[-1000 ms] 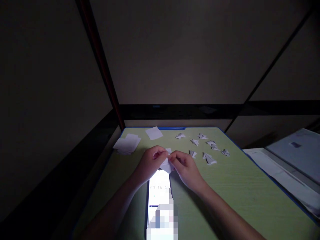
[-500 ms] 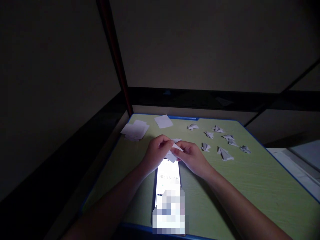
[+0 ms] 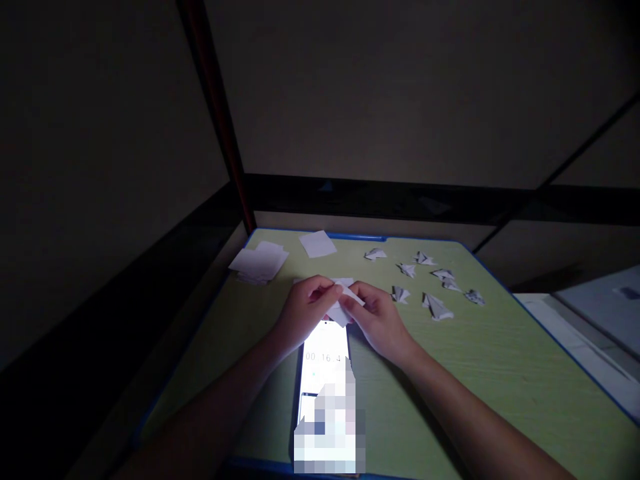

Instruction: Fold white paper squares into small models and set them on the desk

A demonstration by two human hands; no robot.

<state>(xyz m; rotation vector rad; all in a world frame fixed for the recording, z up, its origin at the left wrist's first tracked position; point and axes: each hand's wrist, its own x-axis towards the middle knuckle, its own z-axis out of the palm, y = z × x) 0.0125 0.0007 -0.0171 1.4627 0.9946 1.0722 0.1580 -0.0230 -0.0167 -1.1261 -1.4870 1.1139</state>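
A small white paper piece (image 3: 344, 301) is pinched between both my hands over the green table (image 3: 480, 360). My left hand (image 3: 305, 311) grips its left side with curled fingers. My right hand (image 3: 381, 320) pinches its right side. Just below my hands a lit phone (image 3: 324, 373) lies flat, showing a running timer. Several small folded paper figures (image 3: 434, 305) lie to the right of my hands.
A stack of white paper squares (image 3: 257, 263) sits at the table's far left corner, one loose square (image 3: 318, 244) by the far edge. A red-black post (image 3: 220, 127) rises behind the corner. A pale surface with sheets (image 3: 595, 327) is at the right.
My hands keep working the same paper piece with small finger shifts. The view has swung slightly; nothing on the table moved.
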